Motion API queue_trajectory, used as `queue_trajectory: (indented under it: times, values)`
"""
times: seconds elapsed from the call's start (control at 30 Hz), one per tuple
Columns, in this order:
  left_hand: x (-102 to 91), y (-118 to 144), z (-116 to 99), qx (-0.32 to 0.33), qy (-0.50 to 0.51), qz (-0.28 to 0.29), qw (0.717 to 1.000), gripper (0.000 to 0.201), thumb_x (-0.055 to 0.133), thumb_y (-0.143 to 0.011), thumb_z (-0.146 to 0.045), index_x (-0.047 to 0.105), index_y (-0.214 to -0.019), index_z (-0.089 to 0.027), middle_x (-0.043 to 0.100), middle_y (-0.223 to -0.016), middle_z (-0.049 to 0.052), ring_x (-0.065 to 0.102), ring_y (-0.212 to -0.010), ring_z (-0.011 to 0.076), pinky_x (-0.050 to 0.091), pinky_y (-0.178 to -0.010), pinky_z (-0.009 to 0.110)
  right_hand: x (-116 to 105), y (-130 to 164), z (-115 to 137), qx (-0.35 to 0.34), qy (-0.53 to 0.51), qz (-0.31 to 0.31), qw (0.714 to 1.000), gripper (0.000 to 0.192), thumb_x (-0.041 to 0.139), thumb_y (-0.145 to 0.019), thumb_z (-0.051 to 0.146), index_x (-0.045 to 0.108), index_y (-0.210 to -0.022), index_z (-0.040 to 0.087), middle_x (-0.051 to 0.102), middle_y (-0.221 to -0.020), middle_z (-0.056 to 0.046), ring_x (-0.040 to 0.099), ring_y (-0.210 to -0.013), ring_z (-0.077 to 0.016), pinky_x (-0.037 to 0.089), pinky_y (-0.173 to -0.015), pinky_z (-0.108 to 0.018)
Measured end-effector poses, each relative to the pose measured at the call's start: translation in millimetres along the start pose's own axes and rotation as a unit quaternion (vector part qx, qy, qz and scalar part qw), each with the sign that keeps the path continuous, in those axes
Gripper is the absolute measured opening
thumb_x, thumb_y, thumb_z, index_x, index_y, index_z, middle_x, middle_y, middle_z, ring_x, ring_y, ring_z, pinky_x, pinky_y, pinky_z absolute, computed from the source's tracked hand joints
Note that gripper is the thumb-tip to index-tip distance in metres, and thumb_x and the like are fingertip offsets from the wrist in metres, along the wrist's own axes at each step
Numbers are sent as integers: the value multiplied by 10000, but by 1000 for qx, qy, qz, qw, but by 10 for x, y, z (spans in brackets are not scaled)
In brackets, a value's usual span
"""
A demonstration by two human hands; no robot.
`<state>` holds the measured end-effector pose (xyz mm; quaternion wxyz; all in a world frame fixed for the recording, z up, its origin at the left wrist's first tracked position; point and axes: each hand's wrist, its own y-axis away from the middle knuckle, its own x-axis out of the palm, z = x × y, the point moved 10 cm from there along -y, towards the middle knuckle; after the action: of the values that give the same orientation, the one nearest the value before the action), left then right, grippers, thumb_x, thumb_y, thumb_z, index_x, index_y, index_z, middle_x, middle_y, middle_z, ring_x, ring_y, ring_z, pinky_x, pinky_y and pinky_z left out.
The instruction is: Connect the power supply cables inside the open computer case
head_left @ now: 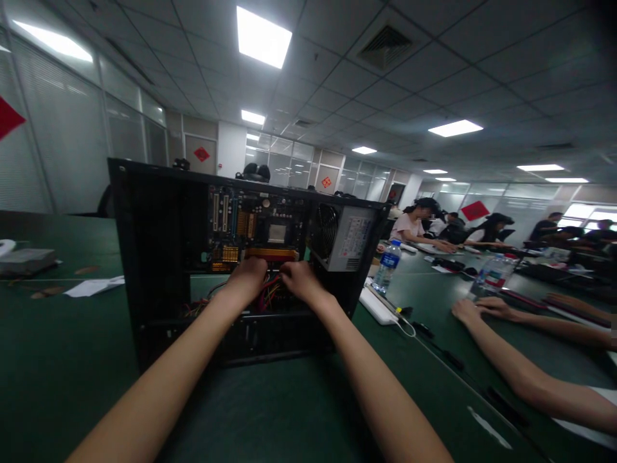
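In the head view, a black computer case (154, 257) stands upright on a green table (72, 360), straight in front of the person, its uncovered side facing them. Both of the person's hands reach into it. The left hand (248, 275) and the right hand (303, 281) are side by side, a little apart, with fingers curled inward at the lower edge of the board (243, 222). The left one is at the left part of an orange strip (272, 254) there, the right one by its right end. The fingertips are blurred and partly hidden, so whether either hand is pinching anything cannot be told. Red and yellow wires (274, 286) run between and just below the hands, and more lie in the bottom of the case toward the left. A power supply (355, 235) fills the upper right corner, with a fan (326, 224) at its left.

To the right of the case, a water bottle (387, 267) stands near a long white box (378, 303) with a white cord (407, 329). Farther right, a neighbour's hands (466, 311) rest on the table, near another bottle (499, 273). A person in a pale pink top (407, 225) sits beyond. At left lie a sheet of paper (94, 286) and a grey box (29, 260).
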<state>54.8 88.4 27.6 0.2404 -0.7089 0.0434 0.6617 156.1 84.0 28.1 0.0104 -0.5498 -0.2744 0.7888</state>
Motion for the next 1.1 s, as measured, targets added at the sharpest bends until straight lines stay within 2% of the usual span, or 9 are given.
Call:
queue_trajectory:
  times: [0.13, 0.33, 0.53, 0.9, 1.1]
  values:
    - [-17, 14, -32, -2, -3, 0, 1000, 283, 502, -918, -155, 729, -1067, -75, 733, -1007, 227, 715, -1016, 293, 541, -862, 323, 1, -7, 0, 4, 8, 4, 1000, 214, 586, -932, 114, 754, -1064, 112, 762, -1071, -113, 706, -1021, -206, 491, -872, -249]
    - [-75, 63, -96, -5, -3, 1, 1000, 295, 487, -918, -126, 730, -1063, -45, 725, -1035, 251, 714, -1020, 329, 554, -855, 368, -15, -5, 12, 12, 25, 8, 1000, 212, 577, -935, 128, 760, -1043, 130, 764, -1065, -103, 703, -1019, -198, 490, -881, -248]
    - [-122, 96, -130, -7, -7, 6, 1000, 271, 508, -920, -128, 736, -1047, -53, 725, -1048, 241, 712, -1027, 329, 555, -870, 376, 13, 4, 10, 14, 31, 17, 999, 240, 551, -951, 145, 758, -1072, 148, 759, -1084, -100, 696, -1040, -198, 486, -898, -248]
    - [-63, 58, -111, -7, -1, -13, 1000, 314, 463, -909, -59, 724, -1083, -43, 727, -1021, 247, 717, -1027, 325, 560, -874, 373, 46, -7, 15, 14, 33, 26, 999, 282, 544, -927, 109, 765, -1097, 151, 751, -1128, -108, 689, -1096, -212, 489, -955, -254]
    - [-47, 82, -144, -14, 18, 1, 1000, 361, 431, -897, -18, 698, -1141, -22, 697, -1104, 284, 688, -1102, 339, 532, -945, 409, 37, -12, 5, 15, 35, 19, 999, 310, 540, -914, 99, 764, -1120, 156, 751, -1124, -112, 690, -1094, -220, 491, -957, -265]
